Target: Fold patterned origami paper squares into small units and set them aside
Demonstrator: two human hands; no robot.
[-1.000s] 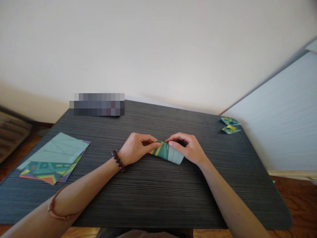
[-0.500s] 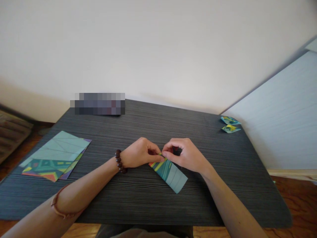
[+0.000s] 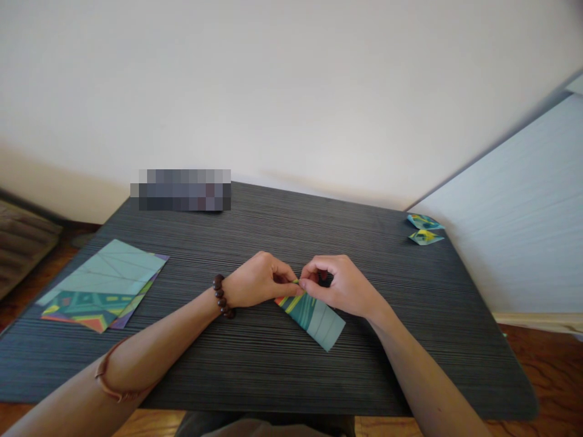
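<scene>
With twelve o'clock at the pale plain wall [image 3: 291,91], the dark grey, wood-grained table [image 3: 282,376] spreads like a dial. The folded teal, yellow and pale blue paper strip [image 3: 325,331] is near its centre, well inside every edge. The strip slants from the fingertips toward half past four, its pale short end pointing that way.

The left hand [image 3: 268,278], a dark brown beaded bracelet [image 3: 221,297] at its wrist, has thumb and fingers pinched on the strip's upper end. The right hand [image 3: 332,280] pinches the same end from the three o'clock side. The two hands are close together; whether their fingertips meet cannot be told.

Toward half past nine, flat pale blue and patterned paper sheets [image 3: 104,267] overlap, their outer corner close to the left edge. Bare tabletop separates them from the left hand. At two o'clock, two small folded, pointed paper pieces [image 3: 425,237] lie side by side near the far right edge, beside a whitish upright panel [image 3: 523,200], well apart from the right hand. At eleven o'clock, a dark, pixelated object [image 3: 182,195] sits on the far edge.

Open surface runs between the hands and the twelve o'clock edge, and again toward six; the forearms cross the near edge around seven and five.
</scene>
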